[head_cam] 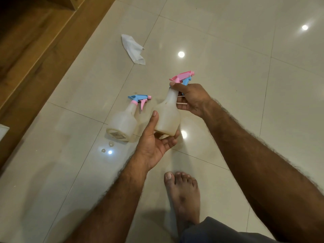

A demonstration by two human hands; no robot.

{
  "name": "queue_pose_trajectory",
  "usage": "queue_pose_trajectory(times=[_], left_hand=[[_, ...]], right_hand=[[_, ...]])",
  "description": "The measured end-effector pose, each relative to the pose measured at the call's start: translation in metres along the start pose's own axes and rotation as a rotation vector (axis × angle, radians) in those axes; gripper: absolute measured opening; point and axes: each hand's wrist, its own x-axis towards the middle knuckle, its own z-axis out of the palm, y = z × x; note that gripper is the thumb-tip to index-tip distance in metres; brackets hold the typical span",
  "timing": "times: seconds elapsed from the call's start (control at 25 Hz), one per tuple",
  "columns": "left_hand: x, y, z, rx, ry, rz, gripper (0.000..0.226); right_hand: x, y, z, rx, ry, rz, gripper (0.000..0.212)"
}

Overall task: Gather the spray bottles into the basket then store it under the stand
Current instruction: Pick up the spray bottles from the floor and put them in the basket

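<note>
Glossy cream tile floor (228,85) carries everything; no basket or stand shows, so gathering has hardly begun. The held spray bottle (168,118) is off the floor, right hand (191,100) wrapped round its neck, left hand (157,146) cupping its base. Just left of it lies a second spray bottle (122,125), not yet collected; beyond, a crumpled wipe (133,49).

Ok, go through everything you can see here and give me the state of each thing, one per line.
Pink-top spray bottle: held off the floor, roughly upright.
Right hand: gripping that bottle's neck.
Left hand: cupping its base.
Blue-top spray bottle: lying on its side on the floor.
White cloth: crumpled on the floor.
Basket: not in view.
</note>
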Motion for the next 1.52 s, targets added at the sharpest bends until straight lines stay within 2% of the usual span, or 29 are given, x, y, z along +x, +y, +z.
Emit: queue_pose_trajectory(times=[0.12,0.24,0.4,0.52,0.72,0.84,1.0,1.16,1.28,1.36,1.44,1.52], left_hand=[[0.004,-0.011,-0.001,0.030,0.061,0.061,0.071],[0.009,-0.018,0.003,0.038,0.099,0.149,0.090],[0.015,-0.022,0.004,0.032,0.122,0.192,0.069],[0.016,-0.024,0.003,0.081,0.138,0.204,0.056],[0.015,-0.029,0.001,0.177,0.169,0.252,0.058],[0.013,-0.024,0.003,0.134,0.192,0.159,0.064],[0.002,-0.006,0.014,0.025,0.136,0.070,0.060],[-0.019,0.027,0.024,0.049,0.176,0.137,0.059],[-0.075,0.064,0.020,0.402,0.345,0.286,0.071],[-0.127,0.089,0.024,0.642,0.413,0.325,0.082],[-0.191,0.125,0.031,0.746,0.462,0.292,0.088],[-0.255,0.160,0.037,0.726,0.463,0.297,0.082]], right_hand=[[0.002,0.008,0.011,-0.078,0.167,-0.030,0.029],[0.007,0.010,0.012,-0.166,0.222,-0.029,0.031],[0.011,0.005,0.016,-0.272,0.277,-0.019,0.045],[0.012,0.006,0.022,-0.411,0.338,-0.032,0.048],[0.007,0.008,0.025,-0.504,0.384,-0.060,0.046],[0.003,0.007,0.027,-0.520,0.413,-0.123,0.042],[-0.006,-0.002,0.039,-0.523,0.345,-0.197,0.036],[-0.031,-0.030,0.064,-0.633,0.317,-0.314,0.029],[-0.082,-0.062,0.101,-0.733,0.245,-0.408,0.032],[-0.125,-0.082,0.128,-0.810,0.161,-0.428,0.034],[-0.176,-0.107,0.162,-0.858,0.042,-0.424,0.037],[-0.231,-0.132,0.200,-0.871,-0.100,-0.440,0.038]])
